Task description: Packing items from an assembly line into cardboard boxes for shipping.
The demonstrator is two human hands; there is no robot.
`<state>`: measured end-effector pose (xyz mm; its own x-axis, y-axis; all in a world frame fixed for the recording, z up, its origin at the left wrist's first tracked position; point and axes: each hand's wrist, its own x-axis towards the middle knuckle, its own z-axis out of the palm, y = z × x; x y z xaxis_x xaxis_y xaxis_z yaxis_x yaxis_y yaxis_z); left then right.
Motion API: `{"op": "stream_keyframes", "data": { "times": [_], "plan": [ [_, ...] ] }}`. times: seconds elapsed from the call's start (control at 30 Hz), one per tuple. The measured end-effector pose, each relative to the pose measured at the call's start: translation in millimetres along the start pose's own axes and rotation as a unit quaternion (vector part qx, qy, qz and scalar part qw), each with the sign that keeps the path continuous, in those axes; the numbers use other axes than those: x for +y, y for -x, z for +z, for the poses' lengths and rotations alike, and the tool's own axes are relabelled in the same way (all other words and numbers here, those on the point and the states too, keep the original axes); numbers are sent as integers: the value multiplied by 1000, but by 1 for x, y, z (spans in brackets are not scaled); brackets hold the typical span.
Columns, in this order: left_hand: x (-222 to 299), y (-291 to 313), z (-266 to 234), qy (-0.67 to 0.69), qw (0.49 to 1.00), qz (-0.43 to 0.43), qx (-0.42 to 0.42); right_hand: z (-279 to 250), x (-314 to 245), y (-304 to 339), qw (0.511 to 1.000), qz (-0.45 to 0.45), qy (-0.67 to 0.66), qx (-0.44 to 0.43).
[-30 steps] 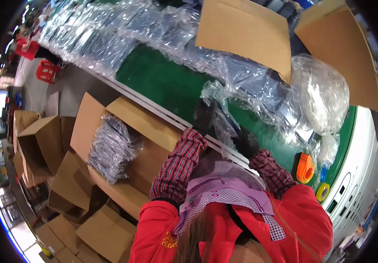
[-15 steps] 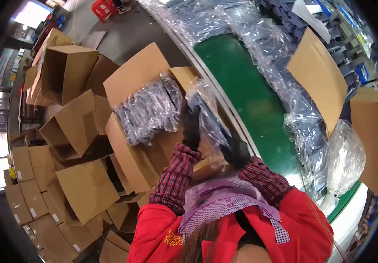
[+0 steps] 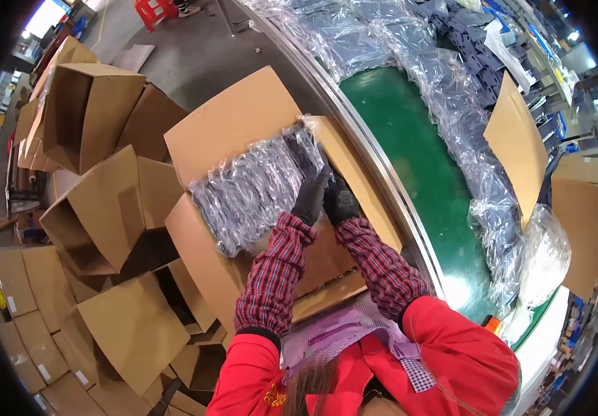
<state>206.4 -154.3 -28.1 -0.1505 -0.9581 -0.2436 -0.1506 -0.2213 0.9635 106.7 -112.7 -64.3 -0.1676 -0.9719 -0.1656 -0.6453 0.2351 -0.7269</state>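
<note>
An open cardboard box (image 3: 231,111) stands in front of me with a row of clear-plastic-wrapped packets (image 3: 247,191) packed on edge inside it. At the right end of that row is a dark plastic-wrapped packet (image 3: 304,147). My left hand (image 3: 310,194), in a dark glove, grips its near end. Close beside it, my gloved right hand (image 3: 341,201) has its fingers bent against the packet's right side. Its fingertips are partly hidden. The two hands almost touch, inside the box and near its right wall.
Right of the box runs a green conveyor belt (image 3: 410,152) with a metal edge, carrying a long heap of bagged dark parts (image 3: 444,132). Several open cardboard boxes (image 3: 115,208) crowd the left side. A cardboard sheet (image 3: 517,145) leans beyond the belt. A red stool (image 3: 153,10) stands far back.
Both hands have moved the packet from the box's right side to the row's end, where it now stands against the others. My right hand has come left and up, close to my left.
</note>
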Motion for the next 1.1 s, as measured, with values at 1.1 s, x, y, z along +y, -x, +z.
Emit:
{"op": "stream_keyframes", "data": {
  "times": [1.1],
  "plan": [
    [-58, -19, -28, -567, 800, 195, 11, -28, -7, -5, 962, -25, 271, -23]
  ]
}}
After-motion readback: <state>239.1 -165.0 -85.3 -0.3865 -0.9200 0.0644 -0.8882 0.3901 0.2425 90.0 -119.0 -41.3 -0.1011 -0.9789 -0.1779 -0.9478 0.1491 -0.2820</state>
